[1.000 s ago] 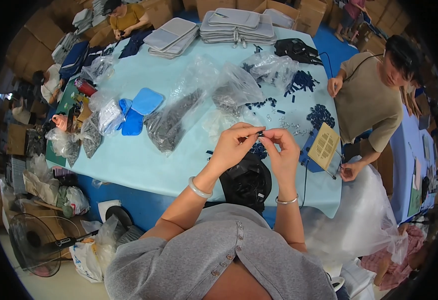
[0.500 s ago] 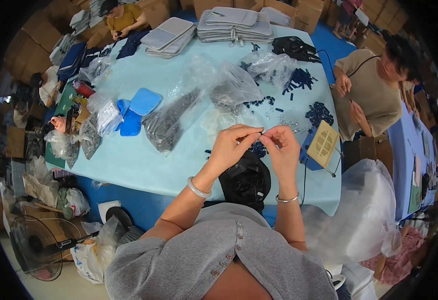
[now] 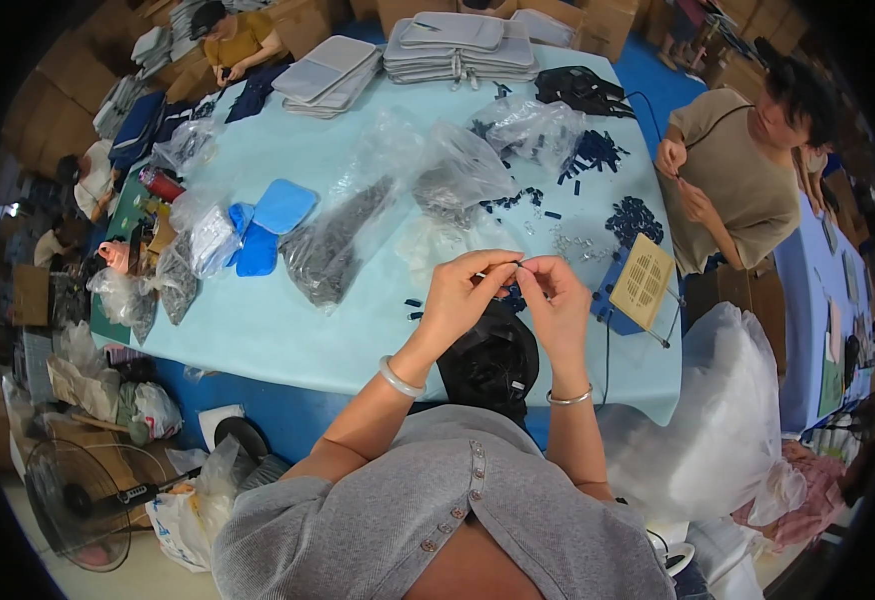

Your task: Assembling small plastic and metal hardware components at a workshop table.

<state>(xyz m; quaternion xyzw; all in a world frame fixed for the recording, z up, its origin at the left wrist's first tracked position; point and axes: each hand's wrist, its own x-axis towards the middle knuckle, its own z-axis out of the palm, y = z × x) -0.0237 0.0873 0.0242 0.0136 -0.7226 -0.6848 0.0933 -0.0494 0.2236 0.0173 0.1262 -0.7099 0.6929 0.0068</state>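
Observation:
Above the near edge of the table, my left hand [image 3: 461, 295] and my right hand [image 3: 558, 303] meet fingertip to fingertip. Both are closed in a pinch on one small dark piece [image 3: 519, 264], too covered by fingers for its kind to show. Partly hidden behind my hands lie small dark blue strips [image 3: 414, 303]. Small metal rings [image 3: 572, 243] are scattered beyond my right hand, next to a heap of dark blue pieces [image 3: 634, 221]. Under my wrists sits a black bag-like item [image 3: 488, 362].
A blue device with a beige panel [image 3: 642, 283] stands at the table's right edge, its cord hanging down. Clear plastic bags of dark parts [image 3: 333, 250] lie mid-table. Grey cases [image 3: 458, 55] are stacked at the far side. A co-worker [image 3: 743, 180] handles something small on the right.
My right hand has shifted slightly left and its fingers have tightened near the small dark piece. The co-worker at right has brought both hands closer together.

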